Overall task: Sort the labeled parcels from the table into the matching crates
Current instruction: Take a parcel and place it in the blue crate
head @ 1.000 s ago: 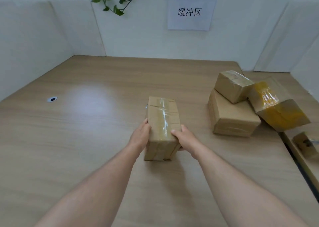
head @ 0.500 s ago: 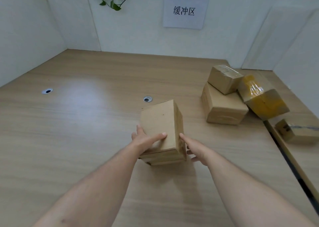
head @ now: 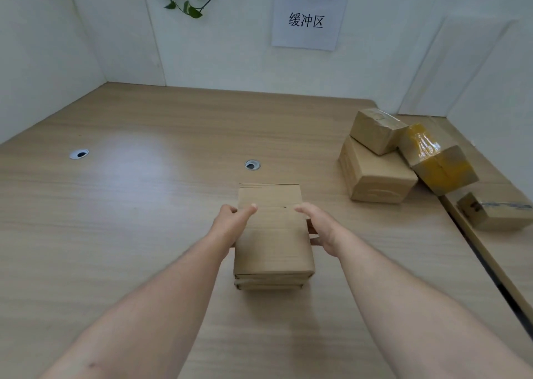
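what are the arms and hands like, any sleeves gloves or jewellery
The left hand and right hand are bare: no gloves, rings or watch in view. The left forearm and right forearm are uncovered to the frame edge, with no sleeve showing. There is a small dark mark on the left forearm.

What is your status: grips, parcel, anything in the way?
Left grip, right grip hold cardboard parcel by sides. No label showing. Other parcels piled apart at right.
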A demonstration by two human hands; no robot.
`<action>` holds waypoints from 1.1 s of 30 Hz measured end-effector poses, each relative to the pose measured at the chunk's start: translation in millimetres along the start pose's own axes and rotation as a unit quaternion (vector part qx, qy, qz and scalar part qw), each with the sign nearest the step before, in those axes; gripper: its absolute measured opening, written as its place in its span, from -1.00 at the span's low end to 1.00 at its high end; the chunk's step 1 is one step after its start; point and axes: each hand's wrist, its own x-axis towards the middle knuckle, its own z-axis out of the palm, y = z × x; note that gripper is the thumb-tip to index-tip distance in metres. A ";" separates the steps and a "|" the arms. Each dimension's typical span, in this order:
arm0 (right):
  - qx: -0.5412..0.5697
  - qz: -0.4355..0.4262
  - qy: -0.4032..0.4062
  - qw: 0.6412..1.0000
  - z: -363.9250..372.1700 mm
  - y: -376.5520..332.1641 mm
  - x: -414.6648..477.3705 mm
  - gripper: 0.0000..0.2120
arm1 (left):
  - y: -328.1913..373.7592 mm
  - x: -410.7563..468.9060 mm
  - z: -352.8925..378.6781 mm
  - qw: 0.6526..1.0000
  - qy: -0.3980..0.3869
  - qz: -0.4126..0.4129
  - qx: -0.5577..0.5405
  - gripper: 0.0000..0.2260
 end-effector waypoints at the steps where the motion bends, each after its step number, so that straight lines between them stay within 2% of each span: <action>1: 0.020 -0.007 0.006 1.000 3.2 -4.6 0.4 -0.61 | 4.2 -1.5 -4.6 1.000 0.007 0.007 -0.019 -0.48; 5: 0.074 -0.036 0.039 0.996 18.9 -27.8 -4.5 -0.41 | 19.0 -8.3 -28.0 0.993 0.018 0.001 -0.117 -0.36; 9: 0.077 -0.051 0.067 0.993 40.1 -49.4 -9.4 -0.34 | 28.1 -11.8 -49.5 0.994 0.034 0.013 -0.105 -0.21; 11: 0.073 -0.051 0.074 0.993 51.0 -57.6 -11.4 -0.37 | 28.6 -11.3 -60.7 0.994 0.057 0.023 -0.091 -0.26; 15: 0.061 -0.064 0.102 0.991 74.3 -58.0 -14.4 -0.73 | 14.8 -11.1 -83.2 0.991 0.057 0.037 -0.116 -0.72; 17: 0.075 -0.082 0.113 0.987 84.6 -53.6 -16.0 -0.84 | 5.1 -12.3 -91.3 0.990 0.048 0.043 -0.123 -0.86; 18: 0.072 -0.093 0.121 0.986 88.3 -52.2 -17.3 -0.86 | 1.0 -13.6 -94.4 0.990 0.043 0.050 -0.121 -0.84; 20: 0.040 -0.112 0.135 0.984 91.0 -52.0 -21.5 -0.79 | -4.4 -16.2 -99.4 0.991 0.023 0.063 -0.118 -0.65; 23: -0.020 -0.112 0.107 0.988 83.5 -51.0 -29.6 -0.39 | -7.6 -25.8 -105.7 0.993 -0.038 0.067 -0.094 -0.34; 26: -0.075 -0.099 0.054 0.991 72.0 -50.2 -42.4 -0.16 | -9.2 -37.1 -108.2 0.992 -0.086 0.069 -0.054 -0.24; 28: -0.115 -0.101 0.014 0.988 68.3 -50.4 -50.9 -0.09 | -12.6 -44.5 -109.4 0.991 -0.103 0.074 -0.031 -0.24; 30: -0.135 -0.102 -0.031 0.985 65.5 -47.1 -59.1 -0.11 | -17.2 -52.6 -112.4 0.990 -0.116 0.070 -0.032 -0.30; 31: -0.130 -0.097 -0.055 0.985 63.3 -43.9 -63.6 -0.19 | -19.5 -56.8 -114.3 0.990 -0.117 0.064 -0.046 -0.38; 33: -0.096 -0.077 -0.091 0.988 58.9 -34.5 -72.2 -0.49 | -24.3 -66.4 -116.0 0.990 -0.111 0.046 -0.079 -0.60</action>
